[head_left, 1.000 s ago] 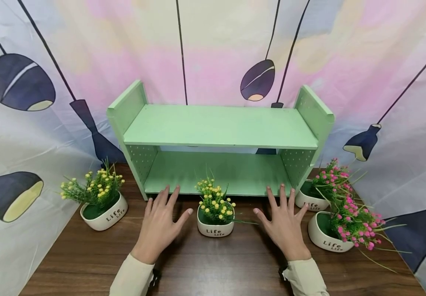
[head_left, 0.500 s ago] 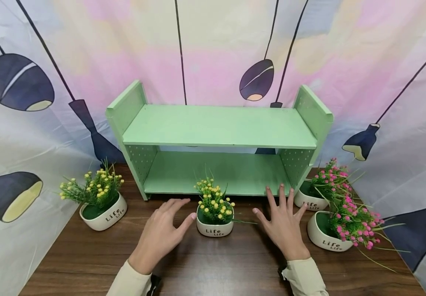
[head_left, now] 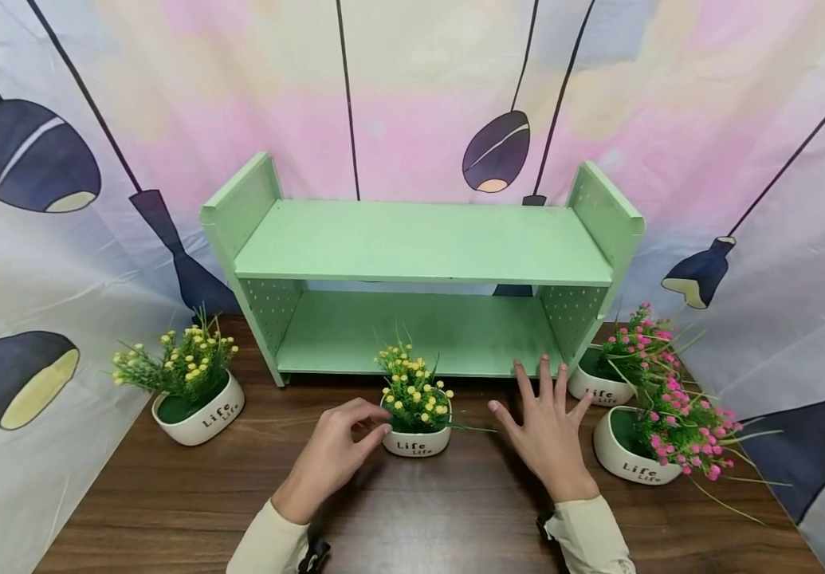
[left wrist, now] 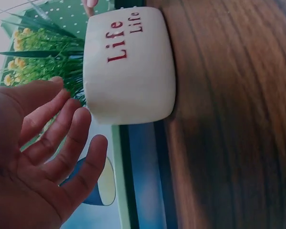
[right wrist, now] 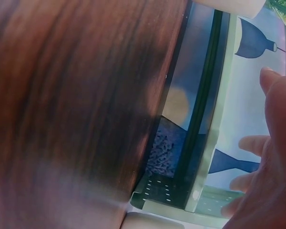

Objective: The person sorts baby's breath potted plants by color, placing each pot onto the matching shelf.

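Observation:
A white oval pot (head_left: 415, 445) of artificial yellow flowers (head_left: 419, 391), lettered "Life", stands on the table in the middle of the head view. My left hand (head_left: 336, 453) is at its left side, with thumb and fingers loosely bent. In the left wrist view that hand (left wrist: 52, 152) is beside the pot's rim and greenery; whether a fingertip touches them I cannot tell. My right hand (head_left: 550, 437) is spread out in front of the green shelf (head_left: 422, 243), fingertips near its lower front edge, holding nothing. The shelf's two boards carry nothing.
Another pot with yellow flowers (head_left: 200, 414) stands left of the shelf. At the right are two pots with pink flowers, one farther back (head_left: 602, 387) and one nearer (head_left: 634, 458). A printed curtain (head_left: 419, 104) hangs behind the brown wooden table (head_left: 412, 526).
My left hand has drawn back from the shelf's front edge and moved right to the middle pot, its fingers bending. My right hand and the pots have stayed in place.

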`<state>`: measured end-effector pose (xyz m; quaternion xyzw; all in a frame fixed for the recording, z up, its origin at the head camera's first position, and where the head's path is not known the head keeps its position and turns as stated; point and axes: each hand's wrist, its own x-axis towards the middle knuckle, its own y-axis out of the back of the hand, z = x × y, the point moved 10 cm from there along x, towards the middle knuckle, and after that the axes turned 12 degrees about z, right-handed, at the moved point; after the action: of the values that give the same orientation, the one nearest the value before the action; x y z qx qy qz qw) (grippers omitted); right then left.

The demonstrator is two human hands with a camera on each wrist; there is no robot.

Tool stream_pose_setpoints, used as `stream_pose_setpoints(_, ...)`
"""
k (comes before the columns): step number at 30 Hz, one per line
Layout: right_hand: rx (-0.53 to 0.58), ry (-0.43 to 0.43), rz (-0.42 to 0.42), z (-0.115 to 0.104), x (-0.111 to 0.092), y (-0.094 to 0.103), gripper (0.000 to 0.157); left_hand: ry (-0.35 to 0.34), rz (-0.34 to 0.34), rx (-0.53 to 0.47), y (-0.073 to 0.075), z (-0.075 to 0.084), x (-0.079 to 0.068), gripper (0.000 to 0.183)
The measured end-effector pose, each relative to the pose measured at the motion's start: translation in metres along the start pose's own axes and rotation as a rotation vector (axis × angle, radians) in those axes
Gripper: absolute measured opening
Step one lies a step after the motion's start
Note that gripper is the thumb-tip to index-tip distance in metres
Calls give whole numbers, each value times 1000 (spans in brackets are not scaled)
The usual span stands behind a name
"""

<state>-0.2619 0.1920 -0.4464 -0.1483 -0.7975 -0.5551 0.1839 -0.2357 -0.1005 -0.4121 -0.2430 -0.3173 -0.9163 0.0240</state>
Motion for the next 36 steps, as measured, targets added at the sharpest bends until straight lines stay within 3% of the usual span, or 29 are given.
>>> stream_pose_setpoints(5, 16, -9, 0, 0, 0, 1, 84, -60, -60, 63, -13, 3, -2, 12)
stream_pose_setpoints(12, 16, -17, 0, 2, -2, 1, 83, -69, -88, 76, -21, 3, -3, 10)
stream_pose_setpoints(25, 8, 5, 22, -1, -1, 1, 83, 1, -121, 33, -26, -3, -5, 11)
stream_pose_setpoints(36, 28, 5, 47, -5, -2, 29, 82, 43, -112, 34, -27, -5, -3, 10)
